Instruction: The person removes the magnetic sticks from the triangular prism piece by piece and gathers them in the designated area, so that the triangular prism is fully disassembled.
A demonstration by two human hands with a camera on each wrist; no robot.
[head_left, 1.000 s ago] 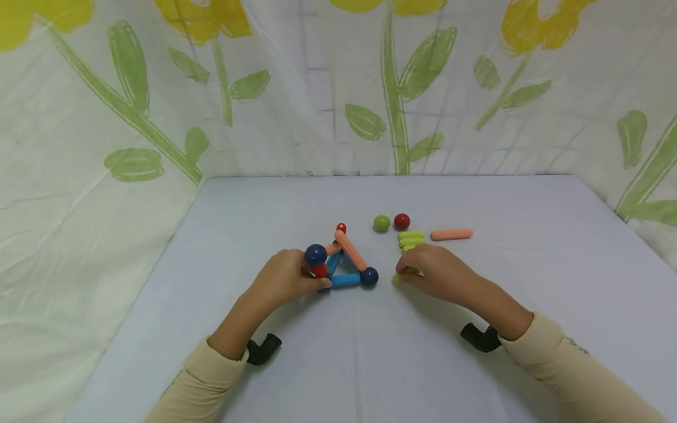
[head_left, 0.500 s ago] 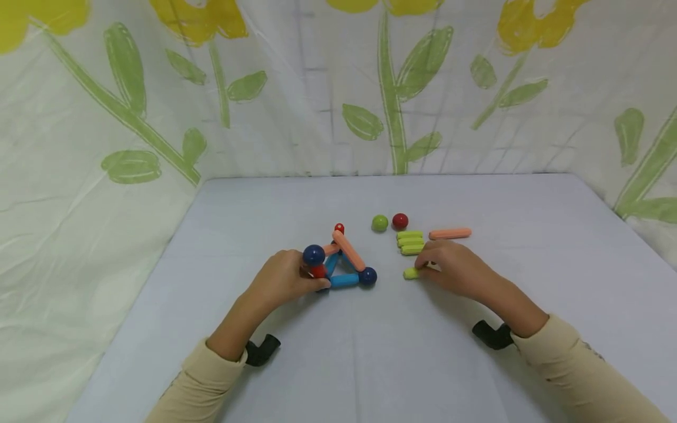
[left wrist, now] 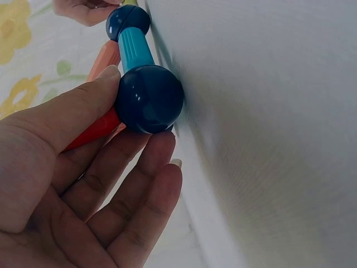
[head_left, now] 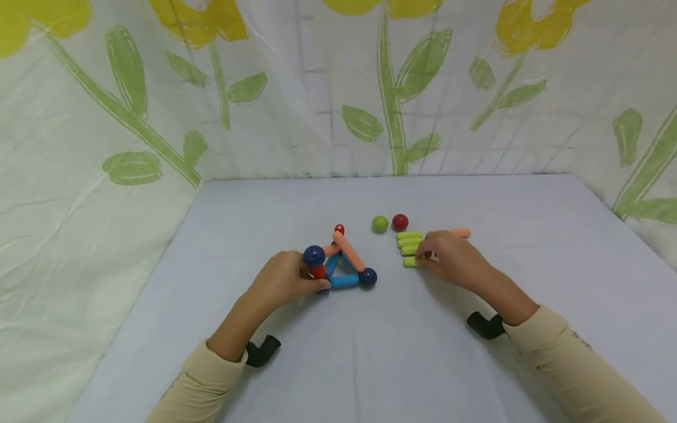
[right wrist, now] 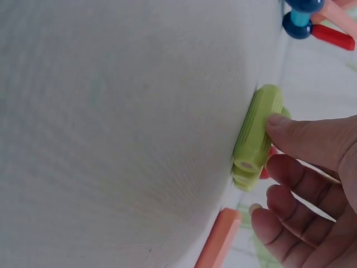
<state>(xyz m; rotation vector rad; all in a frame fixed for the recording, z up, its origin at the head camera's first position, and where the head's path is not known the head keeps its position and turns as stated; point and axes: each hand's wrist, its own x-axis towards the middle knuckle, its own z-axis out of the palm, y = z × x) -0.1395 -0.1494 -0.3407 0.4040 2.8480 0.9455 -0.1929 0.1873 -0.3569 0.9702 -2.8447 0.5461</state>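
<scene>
My left hand holds a corner of a frame made of magnetic rods and balls. Thumb and fingers grip beside a dark blue ball and an upright red rod, with another dark blue ball on top. Light blue rods form the frame's base, and a salmon rod slants down to its right corner ball. My right hand pinches a lime green rod, thumb on its near side. That rod lies at the near end of a row of similar green rods.
Behind the green rods sit a green ball and a dark red ball. A loose salmon rod lies past my right hand, partly covered by it. The white table ends at a flower-printed cloth.
My right hand first drew the green rod rightward, then carried it away from me, up against the row of green rods. The left hand and the frame have stayed put.
</scene>
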